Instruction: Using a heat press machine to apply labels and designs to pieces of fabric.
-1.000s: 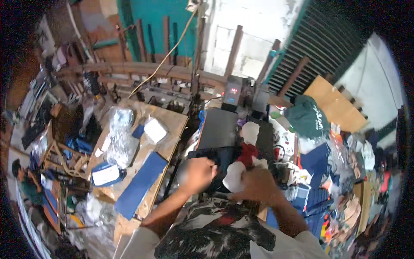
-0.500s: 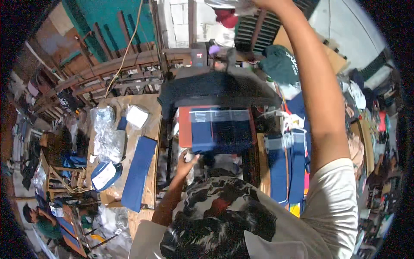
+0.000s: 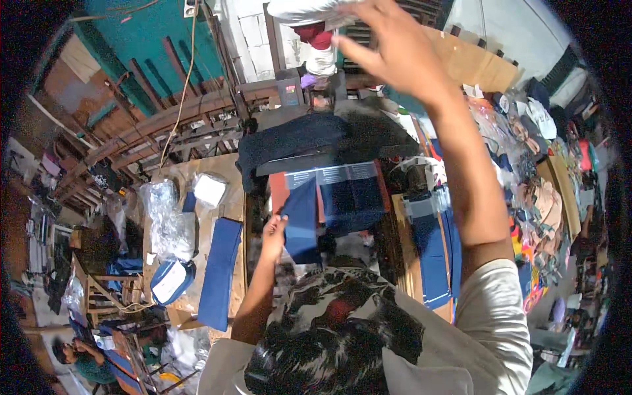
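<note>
My left hand (image 3: 273, 232) pinches the near edge of a dark blue cloth piece (image 3: 303, 217) lying on the orange-red lower plate (image 3: 279, 187) of a heat press. A second blue piece (image 3: 352, 201) lies beside it on the same plate. The dark upper plate (image 3: 296, 139) stands lifted behind them. My right hand (image 3: 388, 46) is raised high, fingers spread, next to the press handle wrapped in white and red cloth (image 3: 315, 20). I cannot tell whether it touches the handle.
A wooden table (image 3: 230, 171) on the left carries clear plastic bags (image 3: 168, 217), a white packet (image 3: 210, 189), a folded blue stack (image 3: 220, 271) and a blue pouch (image 3: 170, 280). More blue pieces (image 3: 431, 260) lie to the right. Another person (image 3: 82, 361) sits at lower left.
My right arm has swung from chest height up overhead with the wrapped handle, and the press now stands open. My left hand has moved onto the blue cloth on the plate.
</note>
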Demonstrator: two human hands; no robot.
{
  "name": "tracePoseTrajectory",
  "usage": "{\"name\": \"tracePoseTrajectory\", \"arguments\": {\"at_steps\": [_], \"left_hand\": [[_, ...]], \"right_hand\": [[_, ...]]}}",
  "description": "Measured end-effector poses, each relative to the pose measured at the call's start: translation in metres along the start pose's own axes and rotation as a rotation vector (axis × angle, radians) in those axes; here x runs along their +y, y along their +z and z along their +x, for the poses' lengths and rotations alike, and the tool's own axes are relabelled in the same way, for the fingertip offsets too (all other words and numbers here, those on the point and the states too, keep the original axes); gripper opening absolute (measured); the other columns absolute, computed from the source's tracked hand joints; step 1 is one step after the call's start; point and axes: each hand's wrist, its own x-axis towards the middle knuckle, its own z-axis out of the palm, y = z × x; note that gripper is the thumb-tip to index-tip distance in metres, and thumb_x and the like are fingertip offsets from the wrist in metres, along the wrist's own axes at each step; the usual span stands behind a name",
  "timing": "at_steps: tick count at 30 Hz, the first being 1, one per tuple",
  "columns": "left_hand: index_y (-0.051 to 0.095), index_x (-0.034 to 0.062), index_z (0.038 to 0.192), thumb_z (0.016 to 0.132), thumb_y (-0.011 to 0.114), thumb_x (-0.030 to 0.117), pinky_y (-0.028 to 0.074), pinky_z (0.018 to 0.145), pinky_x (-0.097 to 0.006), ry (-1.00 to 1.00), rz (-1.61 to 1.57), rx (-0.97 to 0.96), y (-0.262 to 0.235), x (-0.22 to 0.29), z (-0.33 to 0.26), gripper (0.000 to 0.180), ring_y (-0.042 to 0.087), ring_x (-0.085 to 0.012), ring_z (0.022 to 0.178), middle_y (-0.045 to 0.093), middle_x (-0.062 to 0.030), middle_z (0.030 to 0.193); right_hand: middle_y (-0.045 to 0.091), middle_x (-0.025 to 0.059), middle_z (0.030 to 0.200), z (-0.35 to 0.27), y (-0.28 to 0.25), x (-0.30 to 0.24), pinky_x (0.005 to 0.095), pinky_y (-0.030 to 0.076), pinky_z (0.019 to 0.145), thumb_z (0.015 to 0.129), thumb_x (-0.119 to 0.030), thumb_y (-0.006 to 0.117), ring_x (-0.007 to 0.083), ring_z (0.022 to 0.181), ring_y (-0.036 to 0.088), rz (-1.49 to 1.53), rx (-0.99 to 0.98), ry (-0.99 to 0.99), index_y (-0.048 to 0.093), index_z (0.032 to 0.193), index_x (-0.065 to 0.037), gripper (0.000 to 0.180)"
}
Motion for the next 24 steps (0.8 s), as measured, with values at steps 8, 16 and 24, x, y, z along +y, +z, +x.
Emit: {"name": "tracePoseTrajectory", "arguments": {"at_steps": [8, 16, 24], "left_hand": [[0.056, 0.0044, 0.108, 0.094, 0.053, 0.016, 0.053, 0.094, -0.040, -0.173, -0.645, 0.104, -0.015, 0.055, 0.004, 0.019, 0.065, -0.0246, 0.101, 0.064, -0.0099, 0.109], [0.055, 0.0019, 0.118, 0.087, 0.050, 0.009, 0.056, 0.077, -0.034, -0.222, -0.501, -0.047, 0.011, -0.003, -0.064, 0.032, 0.066, -0.0206, 0.087, 0.064, -0.0098, 0.105], [0.049, 0.0021, 0.137, 0.100, 0.049, 0.044, 0.049, 0.099, -0.040, -0.434, -0.645, -0.051, 0.027, -0.004, -0.067, 0.056, 0.062, -0.0253, 0.112, 0.064, -0.0129, 0.124]], "right_hand": [[0.067, 0.0054, 0.083, -0.168, 0.079, -0.048, 0.0345, 0.051, 0.069, 0.091, -0.039, 0.067, 0.0176, 0.076, 0.063, 0.585, -0.721, 0.292, 0.070, 0.091, -0.008, 0.031], [0.067, 0.0128, 0.097, -0.319, 0.211, -0.115, 0.0364, 0.049, 0.083, 0.092, -0.046, 0.065, 0.0218, 0.091, 0.062, 0.986, -0.829, 0.736, 0.062, 0.116, -0.001, 0.051], [0.068, 0.0183, 0.107, -0.362, 0.185, -0.122, 0.0446, 0.048, 0.088, 0.093, -0.047, 0.063, 0.0335, 0.100, 0.064, 1.120, -0.823, 0.457, 0.064, 0.114, -0.002, 0.050]]}}
